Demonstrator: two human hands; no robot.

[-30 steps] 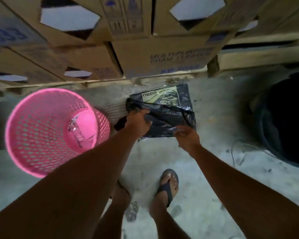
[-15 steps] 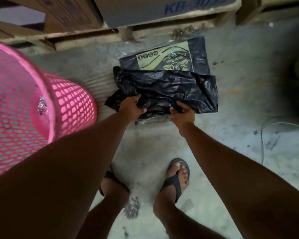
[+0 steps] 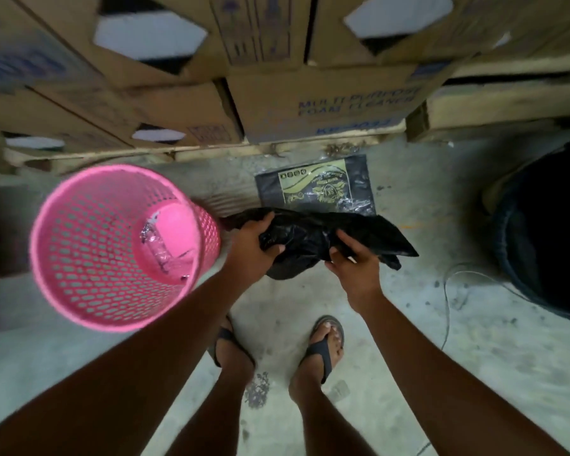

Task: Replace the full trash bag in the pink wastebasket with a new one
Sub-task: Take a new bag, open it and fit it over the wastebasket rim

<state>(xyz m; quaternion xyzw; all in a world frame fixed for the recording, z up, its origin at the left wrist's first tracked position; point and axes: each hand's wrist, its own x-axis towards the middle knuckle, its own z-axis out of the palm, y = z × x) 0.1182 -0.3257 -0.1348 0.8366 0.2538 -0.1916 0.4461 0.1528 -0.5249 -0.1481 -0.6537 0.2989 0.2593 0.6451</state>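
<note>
The pink wastebasket (image 3: 79,258) stands on the floor at the left, unlined, with a few clear plastic scraps on its bottom. A crumpled black trash bag (image 3: 313,235) hangs in the air between both hands, to the right of the basket. My left hand (image 3: 254,241) grips its left end and my right hand (image 3: 352,261) grips its middle; the right end sticks out past my fingers. Behind it the flat pack of black bags (image 3: 316,185) with a yellow label lies on the floor.
Stacked cardboard boxes (image 3: 326,103) on a wooden pallet (image 3: 211,153) wall off the far side. A large dark bin (image 3: 547,232) stands at the right edge, with a thin wire (image 3: 448,304) on the floor beside it. My sandalled feet (image 3: 323,343) stand on bare concrete.
Both hands have lifted the black bag off the pack and bunched it up. My head has risen, so the basket and the boxes are back in view.
</note>
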